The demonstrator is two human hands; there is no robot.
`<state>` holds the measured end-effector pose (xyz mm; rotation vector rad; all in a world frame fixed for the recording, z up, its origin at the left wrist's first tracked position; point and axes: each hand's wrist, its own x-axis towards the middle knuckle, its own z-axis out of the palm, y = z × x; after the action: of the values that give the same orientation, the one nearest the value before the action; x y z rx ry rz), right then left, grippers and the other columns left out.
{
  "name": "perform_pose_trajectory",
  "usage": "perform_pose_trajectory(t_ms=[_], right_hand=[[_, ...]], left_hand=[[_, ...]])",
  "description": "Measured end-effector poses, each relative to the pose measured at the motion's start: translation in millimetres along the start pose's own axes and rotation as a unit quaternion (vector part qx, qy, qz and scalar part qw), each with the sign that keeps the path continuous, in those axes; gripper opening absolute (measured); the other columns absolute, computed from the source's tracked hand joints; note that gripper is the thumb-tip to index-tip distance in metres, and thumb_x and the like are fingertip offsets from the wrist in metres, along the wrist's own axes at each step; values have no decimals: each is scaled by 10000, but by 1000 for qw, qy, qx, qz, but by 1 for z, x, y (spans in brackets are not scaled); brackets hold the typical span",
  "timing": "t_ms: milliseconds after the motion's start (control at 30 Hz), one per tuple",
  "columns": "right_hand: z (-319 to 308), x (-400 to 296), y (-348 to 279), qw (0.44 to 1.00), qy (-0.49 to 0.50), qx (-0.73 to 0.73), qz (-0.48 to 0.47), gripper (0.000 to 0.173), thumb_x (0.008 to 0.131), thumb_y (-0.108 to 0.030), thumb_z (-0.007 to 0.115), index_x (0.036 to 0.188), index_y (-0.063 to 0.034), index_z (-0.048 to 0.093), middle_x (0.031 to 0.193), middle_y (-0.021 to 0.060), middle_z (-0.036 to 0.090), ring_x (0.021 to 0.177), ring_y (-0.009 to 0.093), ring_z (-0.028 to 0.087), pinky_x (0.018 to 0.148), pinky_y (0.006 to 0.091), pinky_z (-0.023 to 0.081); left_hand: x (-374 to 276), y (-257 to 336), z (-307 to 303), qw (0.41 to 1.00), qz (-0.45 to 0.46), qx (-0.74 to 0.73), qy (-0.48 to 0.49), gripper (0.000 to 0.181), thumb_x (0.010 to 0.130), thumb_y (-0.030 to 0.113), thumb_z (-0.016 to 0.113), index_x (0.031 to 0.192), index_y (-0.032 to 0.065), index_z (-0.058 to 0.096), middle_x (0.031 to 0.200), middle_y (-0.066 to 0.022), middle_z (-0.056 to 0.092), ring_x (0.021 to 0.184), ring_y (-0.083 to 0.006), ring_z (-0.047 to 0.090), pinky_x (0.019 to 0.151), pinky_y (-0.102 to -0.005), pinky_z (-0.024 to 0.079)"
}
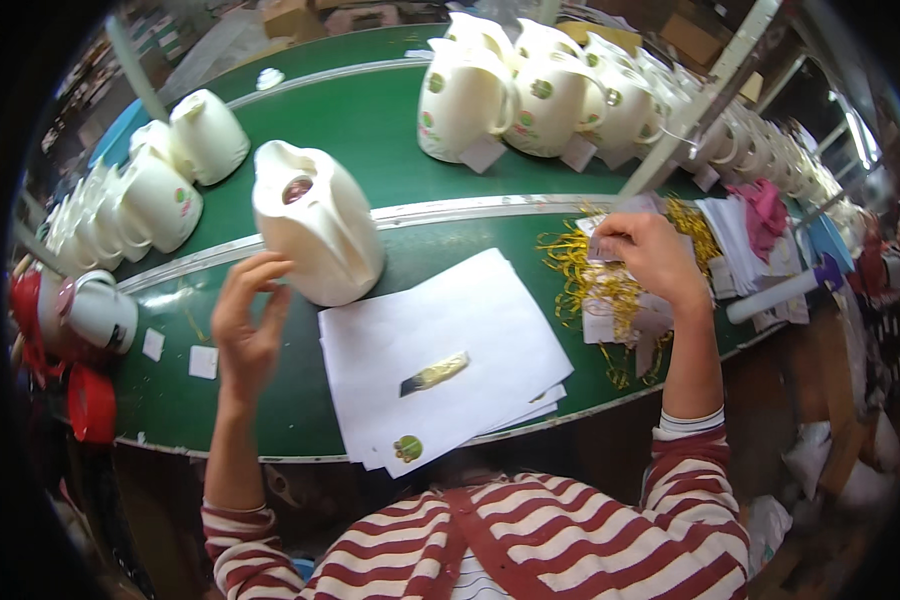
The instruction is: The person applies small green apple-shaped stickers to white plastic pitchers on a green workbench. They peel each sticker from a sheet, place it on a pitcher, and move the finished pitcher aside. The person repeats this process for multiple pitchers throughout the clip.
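A cream plastic vacuum jug (322, 232) stands before me without its lid, its round mouth showing a reddish inside. My left hand (247, 322) is at its lower left side, fingers curved and apart with nothing in them. Whether the fingertips touch the jug I cannot tell. On the right, my right hand (649, 251) pinches a small pale card tag (606, 246) above a heap of gold cord loops (615, 300) with more tags. Between my hands lies a stack of white paper sheets (435, 322). A short blade with a wrapped handle (439, 371) rests on it.
Cream jugs (465, 105) with hanging tags stand in rows at the back right; other jugs (161, 199) line the left. A metal rail (450, 212) crosses the green table (285, 405). A slanted post (705, 97) and a pale tube (776, 296) are on the right.
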<state>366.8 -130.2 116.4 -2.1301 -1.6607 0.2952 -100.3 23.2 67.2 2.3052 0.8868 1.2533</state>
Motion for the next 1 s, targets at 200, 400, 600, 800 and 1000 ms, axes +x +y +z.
perform_pose_trajectory(t_ms=[200,400,600,800,1000], right_hand=[[19,41,-89,975,17,-98,-197,92,934,-45,717,968,-57,802,924,144,719,853,340,739,788,433,567],[77,81,-153,909,97,37,-405,66,977,-27,713,1024,-23,759,908,101,703,858,312,702,756,393,554],[119,88,-181,892,-23,265,-365,75,965,31,684,1020,5,729,921,147,682,891,332,626,811,409,530],[127,87,-181,891,-47,296,-343,78,956,68,664,1015,30,698,906,138,658,873,299,607,817,380,527],[132,90,-178,886,-67,312,-337,167,946,121,641,1067,28,710,925,96,649,894,217,608,836,330,521]], left_hand=[[0,16,12,999,-27,-40,9,224,937,-56,733,1148,14,761,1169,-119,742,999,-223,722,862,-320,578],[-3,16,24,998,-41,-6,42,359,886,-1,828,1234,24,739,1172,-100,747,1014,-209,700,865,-329,553],[-10,17,34,994,-6,71,82,379,870,45,869,1225,22,739,1163,-129,753,1003,-248,708,889,-363,581],[-37,2,40,989,-120,-17,80,208,912,20,828,1113,1,781,1038,-110,778,894,-199,725,816,-314,584],[-30,5,44,988,-121,-19,93,258,895,61,859,1134,17,774,1081,-107,765,933,-210,711,823,-326,560]])
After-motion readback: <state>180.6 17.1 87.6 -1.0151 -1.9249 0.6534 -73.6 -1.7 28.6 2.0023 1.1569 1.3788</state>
